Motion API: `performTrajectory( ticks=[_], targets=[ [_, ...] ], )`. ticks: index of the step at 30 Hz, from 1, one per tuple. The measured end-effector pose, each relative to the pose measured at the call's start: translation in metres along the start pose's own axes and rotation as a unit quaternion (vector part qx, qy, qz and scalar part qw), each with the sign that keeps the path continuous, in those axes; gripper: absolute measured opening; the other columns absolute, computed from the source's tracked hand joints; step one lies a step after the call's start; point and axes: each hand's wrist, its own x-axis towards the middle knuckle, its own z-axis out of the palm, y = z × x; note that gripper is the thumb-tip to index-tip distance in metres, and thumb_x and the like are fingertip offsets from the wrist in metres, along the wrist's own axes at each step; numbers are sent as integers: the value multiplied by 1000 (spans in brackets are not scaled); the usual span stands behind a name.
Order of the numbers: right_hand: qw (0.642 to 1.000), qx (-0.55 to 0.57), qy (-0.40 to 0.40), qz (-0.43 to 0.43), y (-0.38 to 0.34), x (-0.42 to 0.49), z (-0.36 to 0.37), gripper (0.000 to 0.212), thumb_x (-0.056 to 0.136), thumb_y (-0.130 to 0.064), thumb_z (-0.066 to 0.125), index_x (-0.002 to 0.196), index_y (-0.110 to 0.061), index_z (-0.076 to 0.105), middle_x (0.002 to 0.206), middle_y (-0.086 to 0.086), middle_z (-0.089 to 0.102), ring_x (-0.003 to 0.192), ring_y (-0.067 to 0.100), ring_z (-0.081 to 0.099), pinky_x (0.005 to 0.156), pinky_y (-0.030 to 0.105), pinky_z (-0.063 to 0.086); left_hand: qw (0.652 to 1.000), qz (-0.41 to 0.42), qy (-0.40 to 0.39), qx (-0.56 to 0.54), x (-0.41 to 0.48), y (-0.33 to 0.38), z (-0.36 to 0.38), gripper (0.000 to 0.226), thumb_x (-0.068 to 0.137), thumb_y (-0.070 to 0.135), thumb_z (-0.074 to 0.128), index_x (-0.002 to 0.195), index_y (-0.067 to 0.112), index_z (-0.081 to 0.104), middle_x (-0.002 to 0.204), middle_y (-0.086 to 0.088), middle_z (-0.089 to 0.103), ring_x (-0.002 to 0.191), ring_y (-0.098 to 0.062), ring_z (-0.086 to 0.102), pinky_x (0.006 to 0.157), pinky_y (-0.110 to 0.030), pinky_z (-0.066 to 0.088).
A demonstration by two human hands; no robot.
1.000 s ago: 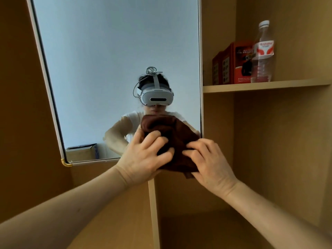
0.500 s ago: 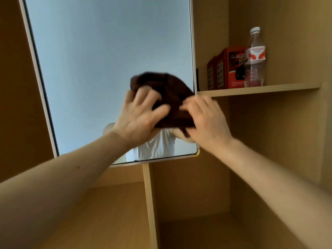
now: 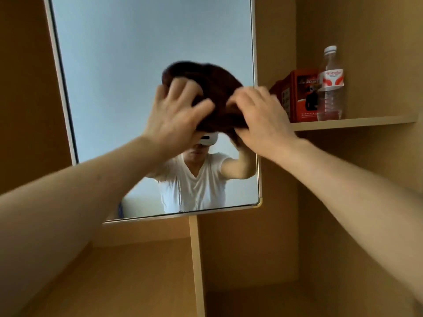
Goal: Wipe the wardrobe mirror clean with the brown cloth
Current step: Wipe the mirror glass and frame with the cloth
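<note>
Left hand splayed, right hand pinching, we press the brown cloth to the mirror mid-frame; bare glass lies upper left.

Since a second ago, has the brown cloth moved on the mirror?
Yes, upward. The brown cloth lay over the mirror's bottom edge; now it sits well above that edge, its lower part level with the shelf.

We press the brown cloth to the wardrobe mirror, left grip spread flat, right grip curled on its edge. A water bottle and a red box stand on the shelf.
</note>
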Motion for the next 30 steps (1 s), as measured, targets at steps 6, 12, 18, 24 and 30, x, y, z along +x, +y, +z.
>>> performTrajectory(
  ticks=[6, 12, 18, 24, 30],
  targets=[
    [997, 40, 58, 38, -34, -17, 31, 46, 75, -9, 68, 118, -10, 54, 126, 8, 52, 119, 28, 42, 102, 40, 32, 1000, -17, 17, -16, -30, -8, 1, 36, 81, 41, 58, 103, 14, 66, 103, -19, 59, 101, -33, 40, 73, -45, 36],
    [996, 82, 24, -17, -68, -109, 74, 46, 74, -17, 72, 115, -13, 51, 119, 10, 57, 118, 26, 44, 101, 45, 37, 997, 53, -48, -35, -129, 24, 6, 37, 79, 36, 55, 112, 18, 55, 103, -18, 63, 105, -34, 44, 76, -45, 37],
    [988, 56, -42, -135, -51, -92, 57, 45, 67, -20, 79, 108, -11, 62, 111, 10, 62, 107, 26, 42, 90, 43, 45, 994, 90, -60, -34, -128, 18, -5, 32, 81, 34, 54, 108, 18, 57, 97, -16, 64, 100, -32, 44, 72, -42, 41],
    [996, 29, -15, -82, -33, 7, 23, 39, 75, -16, 72, 112, -10, 58, 120, 9, 55, 109, 32, 45, 89, 40, 36, 999, -40, -18, 6, -53, -23, -9, 33, 79, 38, 66, 100, 12, 67, 99, -18, 60, 96, -31, 39, 69, -43, 37],
    [993, 79, 11, -84, -55, -43, 42, 30, 79, -19, 62, 107, -8, 64, 114, 11, 59, 109, 28, 42, 91, 41, 37, 999, -15, -28, -23, -102, -2, -8, 38, 75, 37, 65, 106, 16, 60, 100, -18, 59, 98, -32, 40, 71, -42, 35]
  ],
)
